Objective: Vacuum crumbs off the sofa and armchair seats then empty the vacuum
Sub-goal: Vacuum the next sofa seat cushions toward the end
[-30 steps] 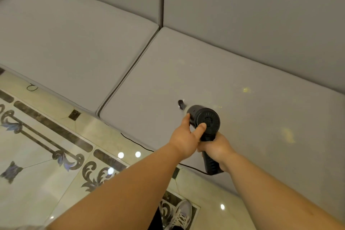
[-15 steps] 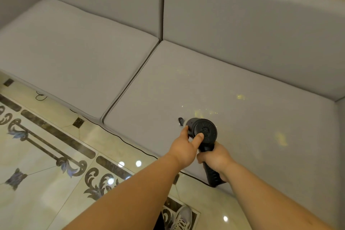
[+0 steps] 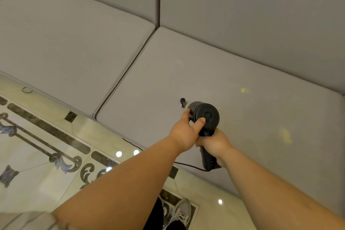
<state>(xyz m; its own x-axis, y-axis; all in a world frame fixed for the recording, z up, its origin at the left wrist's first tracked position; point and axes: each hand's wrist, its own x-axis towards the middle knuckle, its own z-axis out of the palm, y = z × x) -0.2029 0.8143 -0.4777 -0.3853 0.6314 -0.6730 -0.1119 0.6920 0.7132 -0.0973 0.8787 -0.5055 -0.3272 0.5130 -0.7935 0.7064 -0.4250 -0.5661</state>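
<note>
A black handheld vacuum (image 3: 206, 115) points down at the right seat cushion (image 3: 186, 80) of a grey sofa. My right hand (image 3: 214, 144) grips its handle from below. My left hand (image 3: 186, 130) holds the round body, thumb on the rear cap and fingers round the left side. The nozzle tip (image 3: 183, 101) touches the cushion. Yellowish crumbs (image 3: 244, 90) lie to the right of the vacuum, and a second patch of crumbs (image 3: 285, 134) lies farther right.
The left seat cushion (image 3: 65, 46) adjoins along a seam. A thin black cord (image 3: 186, 164) runs from the handle along the sofa's front edge. Patterned glossy floor tiles (image 3: 46, 145) lie below, with my shoe (image 3: 179, 213) at the bottom.
The view tilted up, then came back down. The vacuum and both hands keep their grip and stay over the same spot on the right cushion.
</note>
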